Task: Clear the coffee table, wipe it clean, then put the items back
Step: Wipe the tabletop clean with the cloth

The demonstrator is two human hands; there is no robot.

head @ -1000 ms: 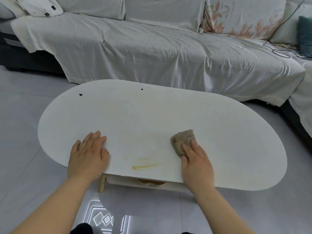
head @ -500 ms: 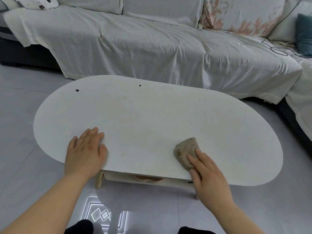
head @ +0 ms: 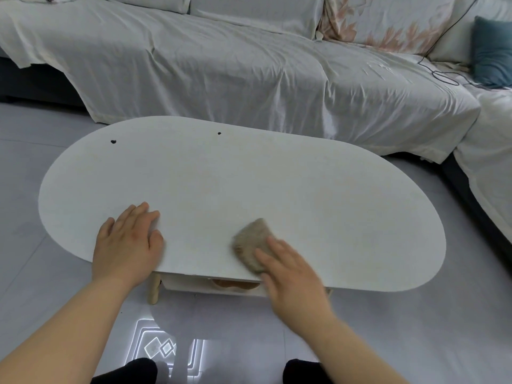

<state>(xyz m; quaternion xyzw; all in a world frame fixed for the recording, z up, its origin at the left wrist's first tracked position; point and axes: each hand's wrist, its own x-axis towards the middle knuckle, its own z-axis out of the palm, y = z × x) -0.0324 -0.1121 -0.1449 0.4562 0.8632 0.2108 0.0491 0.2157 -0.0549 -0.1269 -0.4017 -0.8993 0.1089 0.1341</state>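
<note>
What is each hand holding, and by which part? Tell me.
Right hand presses a brown cloth flat on the coffee table, fingers on its near edge. Left hand holds nothing; it lies flat on the table.

Right hand — blurred, cloth half-hidden

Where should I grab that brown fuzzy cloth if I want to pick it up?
Probably by its far rounded end, pinched from above. The cloth lies flat on the coffee table, and the right hand presses on its near part, so only the far end is free.
</note>
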